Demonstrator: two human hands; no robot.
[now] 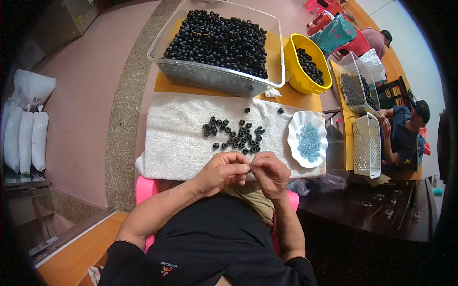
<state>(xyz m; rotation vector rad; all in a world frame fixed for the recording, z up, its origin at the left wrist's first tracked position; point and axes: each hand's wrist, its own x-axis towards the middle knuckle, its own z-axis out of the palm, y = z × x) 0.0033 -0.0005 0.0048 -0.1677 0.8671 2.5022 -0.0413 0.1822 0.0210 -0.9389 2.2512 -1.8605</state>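
Note:
Just past the near edge of a white towel (167, 128), my left hand (223, 170) and my right hand (271, 175) meet fingertip to fingertip. Both are closed in a pinch on something tiny, too small to make out. Right beyond my fingers lies a loose group of small black ring-shaped pieces (243, 136) with holes through them. Two more sit apart, one black piece (247, 110) and another black piece (280, 110) farther back. To the right of my right hand is a white scalloped plate (293, 128) holding many small clear-blue bits (309, 142).
Behind the towel stands a large clear bin (214, 81) full of black pieces, with a yellow basin (292, 62) beside it. At right, another person (403, 128) sits by a white perforated basket (367, 143) and a clear bin (353, 66). White sacks (26, 138) stand far left.

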